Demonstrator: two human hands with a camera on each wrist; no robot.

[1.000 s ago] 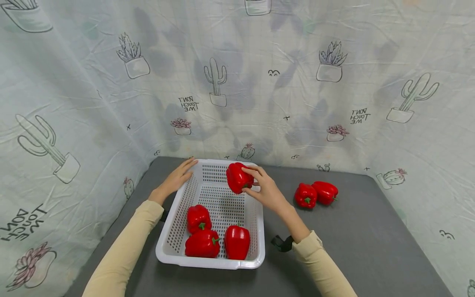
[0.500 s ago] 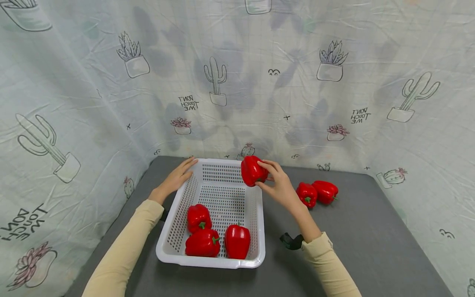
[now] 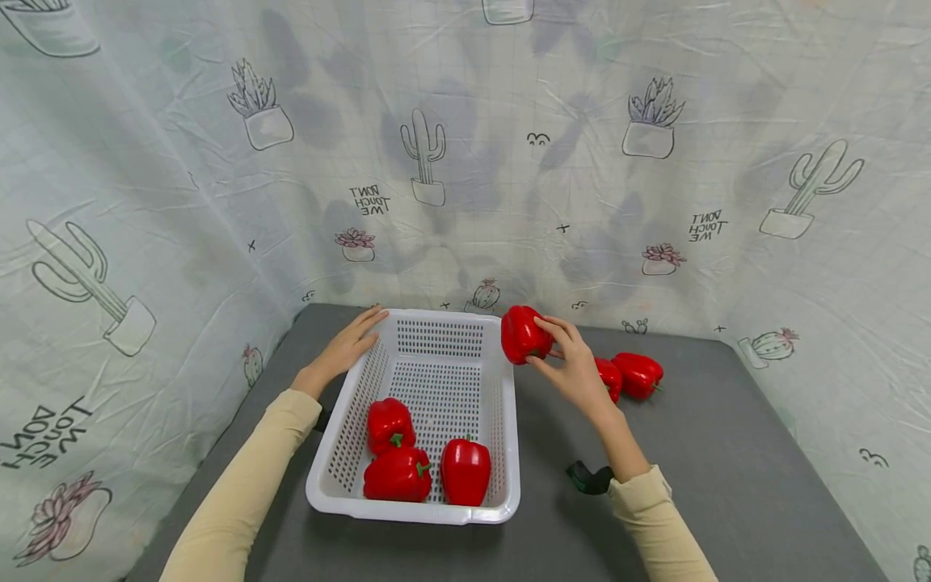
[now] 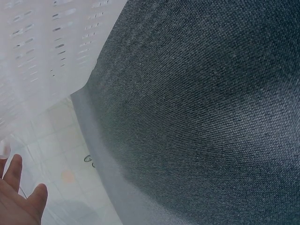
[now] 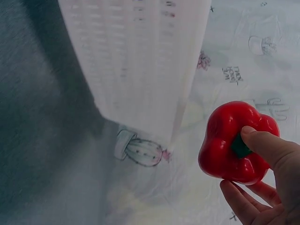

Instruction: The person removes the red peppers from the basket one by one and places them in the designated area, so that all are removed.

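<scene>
My right hand (image 3: 578, 372) pinches a red bell pepper (image 3: 522, 333) above the table, just outside the far right corner of a white perforated basket (image 3: 414, 511). In the right wrist view, the thumb lies on the green stem of the bell pepper (image 5: 222, 136) and the fingers support it from below. My left hand (image 3: 347, 349) rests on the basket's far left rim with its fingers extended; the left wrist view shows the hand (image 4: 18, 199) only partly. Inside the basket lie three red bell peppers, one at front right (image 3: 466, 473) and two at front left.
Right of the basket, two more red bell peppers lie together: one farther right (image 3: 638, 375) and one partly hidden (image 3: 609, 378) behind my right hand. The grey table (image 3: 727, 477) extends to the right. A cactus-print curtain (image 3: 494, 178) surrounds it at the back and sides.
My right hand has carried the bell pepper from above the basket's interior rightward past its right rim. The left hand and the basket have stayed in place.
</scene>
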